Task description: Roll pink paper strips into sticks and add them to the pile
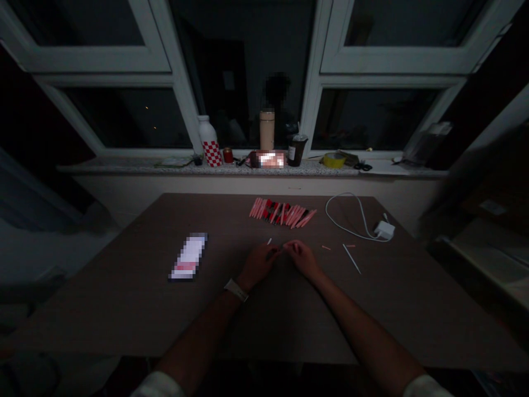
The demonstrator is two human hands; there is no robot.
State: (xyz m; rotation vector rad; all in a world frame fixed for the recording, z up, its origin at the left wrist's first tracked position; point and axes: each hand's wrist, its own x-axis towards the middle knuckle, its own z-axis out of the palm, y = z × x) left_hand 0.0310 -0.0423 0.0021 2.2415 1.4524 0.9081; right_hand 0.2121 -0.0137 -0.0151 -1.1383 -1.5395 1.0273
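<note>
My left hand [259, 263] and my right hand [301, 257] rest close together on the dark brown table [124, 309], fingertips nearly touching. Both are pinched shut. A short white stick [269, 241] pokes up from the left hand's fingers. What the right hand's fingers hold is too small to make out. A row of pink and red sticks [282, 213] lies just beyond the hands. A thin white stick [351, 258] and small pink bits [326, 247] lie to the right of my right hand.
A phone [189, 257] lies left of my hands. A white charger with its coiled cable [384, 229] sits at the right. On the windowsill stand a checked bottle [209, 141], a tan flask [266, 129], a dark cup [296, 149] and a tape roll [334, 160].
</note>
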